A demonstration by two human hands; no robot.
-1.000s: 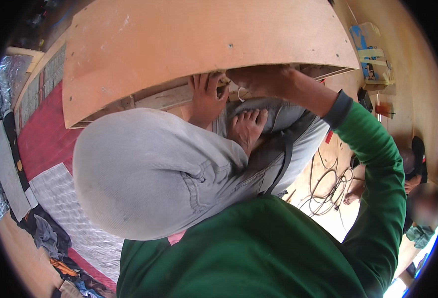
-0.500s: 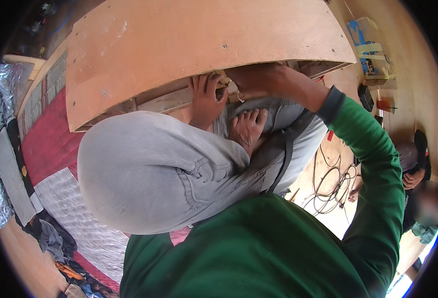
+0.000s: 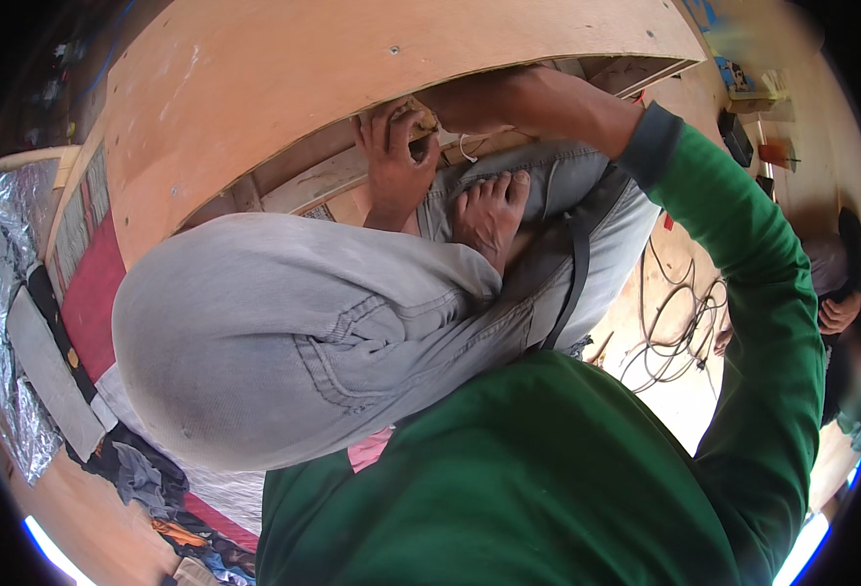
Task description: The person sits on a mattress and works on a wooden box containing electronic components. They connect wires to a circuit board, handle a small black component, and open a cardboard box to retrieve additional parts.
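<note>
Left hand [image 3: 398, 161] sits at the near edge of the wooden panel [image 3: 352, 83], fingers bent up and thumb curled round toward them. A yellowish-brown piece [image 3: 425, 119] is right by its fingertips, on the side toward the other hand; from my end I can't tell whether it's gripped or only touched. Right hand [image 3: 474, 103] is just to the right of it, reaching in under the panel edge; fingers lost in shadow, so I can't call its grip either.

Panel itself spreads above and beyond both hands, with a screw-like dot [image 3: 394, 50] in its face beyond the left hand. Light wooden rail [image 3: 318, 186] runs under the panel, left of the left hand. Thin white cord [image 3: 467, 149] hangs just below the right hand. Bare foot [image 3: 490, 217] is below and right of the left hand; coiled dark cable [image 3: 679, 327] lies well apart, lower right of the right hand.

Progress, as I judge it: panel and rail look joined up already, the front underneath is open, and handling at the yellowish piece looks mid-way. I can't see how much of that is left.
</note>
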